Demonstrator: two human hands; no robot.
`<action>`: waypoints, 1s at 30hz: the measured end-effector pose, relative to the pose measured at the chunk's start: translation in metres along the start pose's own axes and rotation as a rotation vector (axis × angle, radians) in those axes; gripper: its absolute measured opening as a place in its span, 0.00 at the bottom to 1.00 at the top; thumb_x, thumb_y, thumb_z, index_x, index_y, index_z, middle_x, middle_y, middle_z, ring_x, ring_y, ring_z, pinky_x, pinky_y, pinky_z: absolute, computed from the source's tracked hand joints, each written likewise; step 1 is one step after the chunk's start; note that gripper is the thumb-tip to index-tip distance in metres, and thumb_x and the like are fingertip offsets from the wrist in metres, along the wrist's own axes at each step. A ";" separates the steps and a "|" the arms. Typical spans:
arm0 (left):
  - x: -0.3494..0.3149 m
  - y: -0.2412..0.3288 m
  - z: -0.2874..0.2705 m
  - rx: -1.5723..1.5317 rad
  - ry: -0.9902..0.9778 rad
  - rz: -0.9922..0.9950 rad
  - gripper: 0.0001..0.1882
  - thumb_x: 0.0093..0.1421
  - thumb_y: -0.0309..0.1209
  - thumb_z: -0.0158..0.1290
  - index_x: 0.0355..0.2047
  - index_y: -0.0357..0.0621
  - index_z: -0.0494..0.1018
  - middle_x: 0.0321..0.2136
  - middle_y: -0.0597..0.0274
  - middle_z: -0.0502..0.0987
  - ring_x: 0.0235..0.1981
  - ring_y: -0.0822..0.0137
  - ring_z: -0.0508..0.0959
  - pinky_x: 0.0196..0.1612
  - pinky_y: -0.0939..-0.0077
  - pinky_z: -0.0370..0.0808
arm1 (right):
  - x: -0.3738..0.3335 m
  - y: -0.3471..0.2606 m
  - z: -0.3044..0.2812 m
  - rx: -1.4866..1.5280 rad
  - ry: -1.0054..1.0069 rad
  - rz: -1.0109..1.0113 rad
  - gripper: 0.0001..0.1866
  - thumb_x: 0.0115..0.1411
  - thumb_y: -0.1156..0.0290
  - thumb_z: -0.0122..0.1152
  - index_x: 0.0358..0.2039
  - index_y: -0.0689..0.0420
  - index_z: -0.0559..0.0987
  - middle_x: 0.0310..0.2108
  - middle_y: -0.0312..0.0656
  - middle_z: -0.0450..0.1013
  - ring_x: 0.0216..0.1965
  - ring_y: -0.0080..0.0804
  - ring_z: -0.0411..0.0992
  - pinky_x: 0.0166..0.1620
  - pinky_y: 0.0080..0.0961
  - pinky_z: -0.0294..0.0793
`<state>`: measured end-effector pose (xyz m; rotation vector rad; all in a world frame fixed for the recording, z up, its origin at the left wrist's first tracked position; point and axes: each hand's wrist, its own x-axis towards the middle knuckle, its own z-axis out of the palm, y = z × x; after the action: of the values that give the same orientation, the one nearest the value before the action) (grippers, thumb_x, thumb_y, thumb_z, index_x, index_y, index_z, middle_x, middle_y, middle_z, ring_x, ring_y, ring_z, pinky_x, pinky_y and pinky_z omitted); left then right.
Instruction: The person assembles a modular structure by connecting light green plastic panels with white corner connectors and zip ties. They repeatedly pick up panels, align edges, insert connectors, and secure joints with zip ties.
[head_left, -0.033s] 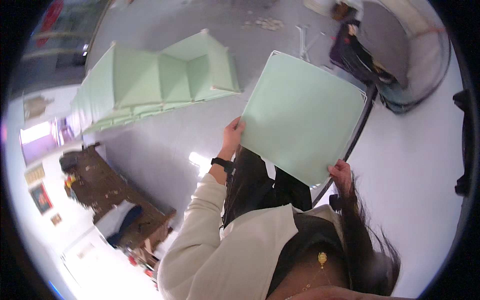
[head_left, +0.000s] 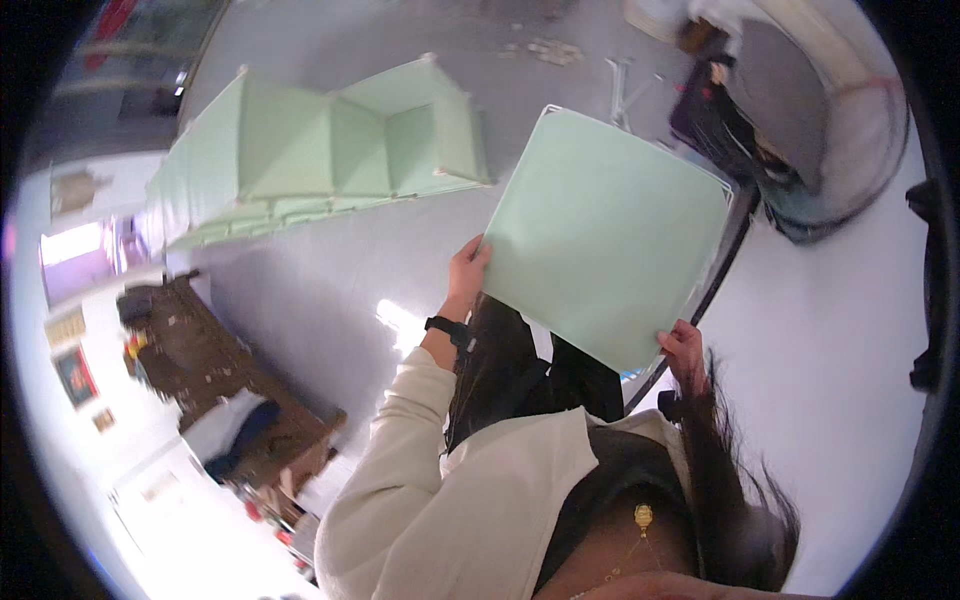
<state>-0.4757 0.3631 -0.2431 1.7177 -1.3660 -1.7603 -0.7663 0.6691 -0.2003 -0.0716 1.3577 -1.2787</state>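
A square pale green panel [head_left: 610, 240] with a thin white wire edge is held out in front of my body, tilted. My left hand [head_left: 468, 268] grips its left edge, thumb on the face and the other fingers behind. At the lower right corner, my right hand [head_left: 684, 352] pinches the panel between thumb and fingers. Beyond it to the left stands a cube shelf unit [head_left: 285, 145] of similar green panels, with open compartments and pale corner connectors. The panel touches only my hands, as far as I can see.
Small pale pieces [head_left: 555, 51] and white rods [head_left: 619, 92] lie on the grey floor [head_left: 340, 270]. At the upper right is a large rounded grey object [head_left: 780, 90] with dark cloth beside it. A brown wooden table [head_left: 215, 350] bearing clothes stands at the left.
The surroundings, shelf unit included, have shifted slightly in view. Both hands keep the same hold on the panel, which has barely moved.
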 end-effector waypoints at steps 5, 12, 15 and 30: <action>-0.037 -0.035 -0.070 -0.229 0.230 -0.091 0.19 0.59 0.31 0.52 0.50 0.35 0.71 0.39 0.62 0.77 0.38 0.73 0.73 0.43 0.77 0.70 | 0.038 -0.029 0.095 0.060 0.056 -0.125 0.12 0.62 0.71 0.52 0.40 0.66 0.75 0.33 0.40 0.75 0.32 0.25 0.74 0.37 0.23 0.73; -0.006 -0.083 -0.166 -0.493 0.326 -0.239 0.21 0.59 0.31 0.53 0.52 0.36 0.69 0.40 0.60 0.76 0.39 0.70 0.74 0.43 0.76 0.70 | 0.084 -0.060 0.249 -0.237 -0.014 -0.102 0.10 0.60 0.73 0.52 0.39 0.66 0.75 0.34 0.38 0.75 0.31 0.25 0.74 0.36 0.23 0.75; 0.030 -0.093 -0.220 -0.756 0.200 -0.330 0.20 0.59 0.31 0.52 0.52 0.37 0.70 0.41 0.62 0.76 0.41 0.69 0.74 0.43 0.74 0.70 | 0.103 -0.078 0.320 -0.408 -0.095 0.007 0.10 0.56 0.75 0.52 0.38 0.65 0.75 0.33 0.39 0.75 0.31 0.26 0.75 0.36 0.23 0.76; 0.167 -0.099 -0.282 -0.605 0.175 -0.313 0.18 0.61 0.37 0.51 0.45 0.35 0.70 0.34 0.65 0.74 0.36 0.74 0.71 0.41 0.79 0.67 | 0.220 -0.073 0.493 -0.940 0.215 -0.521 0.10 0.61 0.74 0.47 0.41 0.65 0.71 0.27 0.40 0.71 0.28 0.21 0.68 0.33 0.20 0.67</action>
<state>-0.2220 0.1700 -0.3671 1.7264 -0.4310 -1.8650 -0.5154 0.1890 -0.1412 -1.0115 2.1198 -0.9545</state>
